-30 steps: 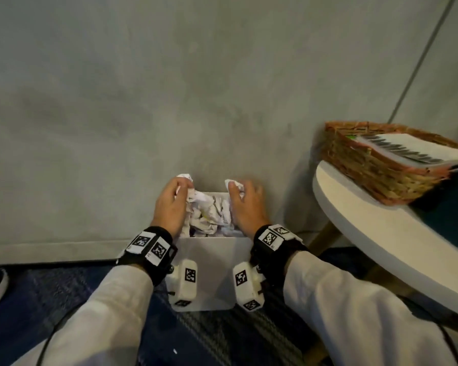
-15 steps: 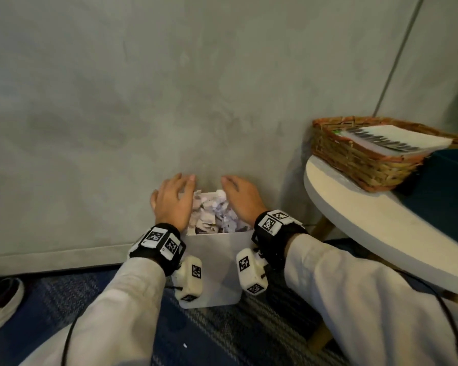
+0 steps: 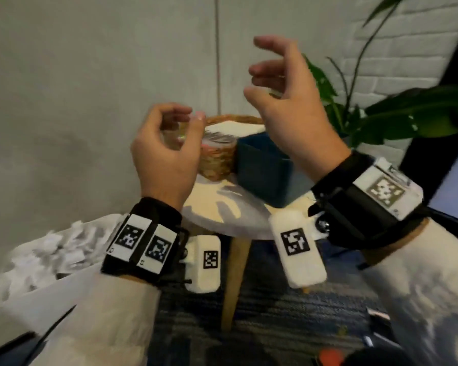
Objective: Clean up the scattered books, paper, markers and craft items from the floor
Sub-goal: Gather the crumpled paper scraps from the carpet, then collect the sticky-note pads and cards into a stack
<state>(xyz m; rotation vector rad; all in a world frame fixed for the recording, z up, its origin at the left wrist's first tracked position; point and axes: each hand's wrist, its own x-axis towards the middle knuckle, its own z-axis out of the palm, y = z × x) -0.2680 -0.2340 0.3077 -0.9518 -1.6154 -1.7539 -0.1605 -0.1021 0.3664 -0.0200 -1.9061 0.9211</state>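
Now left hand (image 3: pixel 167 157) and right hand (image 3: pixel 288 101) hover empty, fingers curled apart; blurred paper bin (image 3: pixel 45 265) cut off.

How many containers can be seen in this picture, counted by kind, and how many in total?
Wicker basket: 1
Blue box: 1
White bin with crumpled paper: 1
Total: 3

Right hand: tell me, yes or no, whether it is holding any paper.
No. The right hand is raised in the air with fingers curled loosely apart and nothing between them.
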